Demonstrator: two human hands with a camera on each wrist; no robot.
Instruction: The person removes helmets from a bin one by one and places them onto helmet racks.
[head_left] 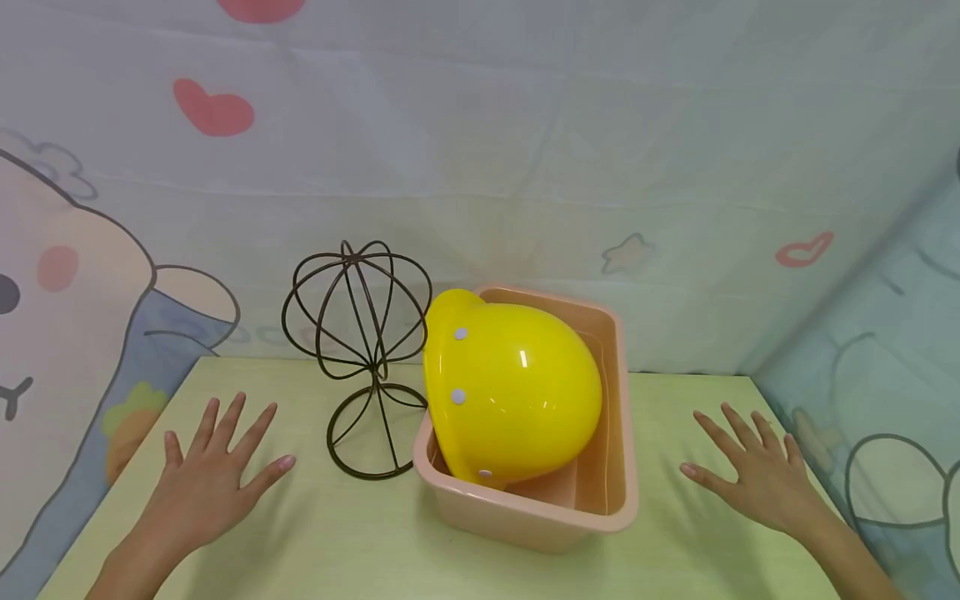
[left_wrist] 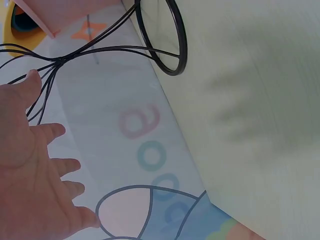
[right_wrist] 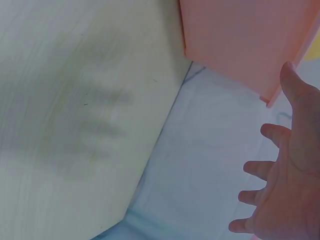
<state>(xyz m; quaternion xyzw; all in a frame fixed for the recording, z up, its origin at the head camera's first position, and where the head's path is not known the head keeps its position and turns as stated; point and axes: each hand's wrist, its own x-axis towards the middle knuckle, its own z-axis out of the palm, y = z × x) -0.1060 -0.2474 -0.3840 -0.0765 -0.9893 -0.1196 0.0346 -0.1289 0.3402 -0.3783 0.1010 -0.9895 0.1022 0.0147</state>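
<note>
A yellow hard hat [head_left: 525,383] lies on its side in a pink plastic bin [head_left: 540,525], its brim jutting over the bin's left rim. Left of the bin stands a dark wire hat stand [head_left: 375,367], a globe-like cage on a round base. My left hand [head_left: 202,487] hovers over the table's left side with fingers spread, nearest the stand and holding nothing. On the other side my right hand [head_left: 768,483] is likewise spread in the air, right of the bin and apart from it. The left wrist view shows the stand's base ring [left_wrist: 180,55] on the tabletop.
The pale wooden table [head_left: 330,542] ends at a printed cloth backdrop [head_left: 495,167] with hearts and a star. More printed cloth hangs at the left and right sides. Both hands cast soft shadows on the tabletop.
</note>
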